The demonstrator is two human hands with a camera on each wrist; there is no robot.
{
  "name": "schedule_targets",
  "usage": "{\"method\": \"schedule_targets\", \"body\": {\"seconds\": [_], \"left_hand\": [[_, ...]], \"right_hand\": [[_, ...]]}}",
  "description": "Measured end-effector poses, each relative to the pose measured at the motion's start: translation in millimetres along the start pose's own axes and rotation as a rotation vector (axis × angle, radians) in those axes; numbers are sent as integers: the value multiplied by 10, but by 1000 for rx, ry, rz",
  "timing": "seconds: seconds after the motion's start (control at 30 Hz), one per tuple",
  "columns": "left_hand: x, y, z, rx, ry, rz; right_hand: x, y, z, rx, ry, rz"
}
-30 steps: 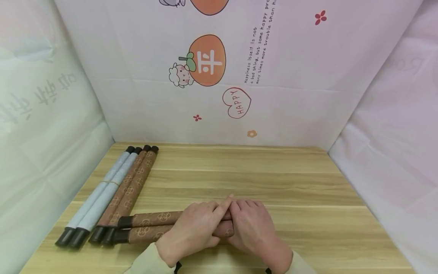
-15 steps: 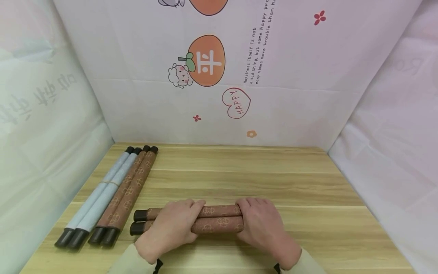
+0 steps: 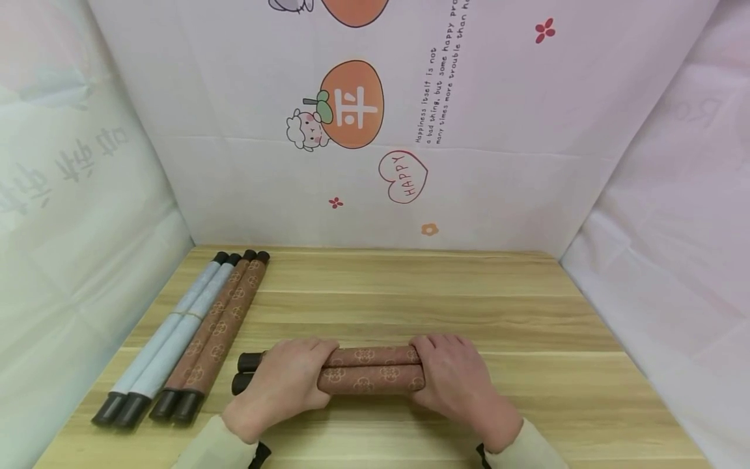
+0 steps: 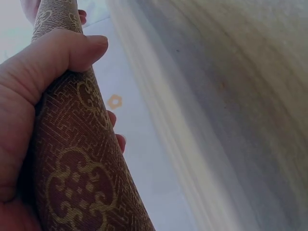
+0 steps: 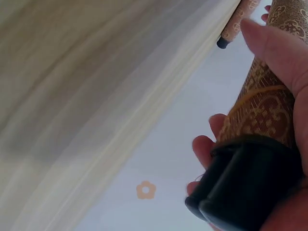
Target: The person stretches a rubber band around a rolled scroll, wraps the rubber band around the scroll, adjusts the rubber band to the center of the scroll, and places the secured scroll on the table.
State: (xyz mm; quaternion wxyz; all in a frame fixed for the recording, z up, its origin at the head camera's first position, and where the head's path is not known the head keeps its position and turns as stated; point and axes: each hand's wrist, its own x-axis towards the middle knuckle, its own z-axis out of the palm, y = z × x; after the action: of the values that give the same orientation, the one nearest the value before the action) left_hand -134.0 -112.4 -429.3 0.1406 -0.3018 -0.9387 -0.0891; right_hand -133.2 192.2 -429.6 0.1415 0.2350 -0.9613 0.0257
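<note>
Both hands hold a brown hanging scroll (image 3: 372,379), a pair of side-by-side rolls with gold flower patterns, crosswise near the front of the wooden table. My left hand (image 3: 290,374) grips it toward its left end, where black end knobs (image 3: 249,363) stick out. The left wrist view shows the thumb lying over the patterned cloth (image 4: 79,183) and fingertips curling from the far side. My right hand (image 3: 459,384) wraps the right end. In the right wrist view, black knobs (image 5: 245,183) and a thin rubber band (image 5: 255,96) show within that grip.
At the table's left lie a pale blue scroll (image 3: 170,332) tied with a thin band and another brown scroll (image 3: 219,326), side by side and slanting away. White printed cloth (image 3: 498,163) walls the wooden table (image 3: 439,293) at the back and both sides.
Hands that were close together at the scroll's right end have moved apart, left hand leftward, right hand rightward. The scroll has shifted right and slightly away, leaving the other scrolls' near ends.
</note>
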Motion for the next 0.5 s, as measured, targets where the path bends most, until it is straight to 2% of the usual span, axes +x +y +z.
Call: {"method": "schedule_targets", "body": {"seconds": [0.27, 0.5], "left_hand": [[8, -14, 12, -12, -29, -32], [14, -17, 20, -6, -8, -31]], "right_hand": [[-18, 76, -113, 87, -137, 37], [-15, 127, -86, 2, -84, 28]]}}
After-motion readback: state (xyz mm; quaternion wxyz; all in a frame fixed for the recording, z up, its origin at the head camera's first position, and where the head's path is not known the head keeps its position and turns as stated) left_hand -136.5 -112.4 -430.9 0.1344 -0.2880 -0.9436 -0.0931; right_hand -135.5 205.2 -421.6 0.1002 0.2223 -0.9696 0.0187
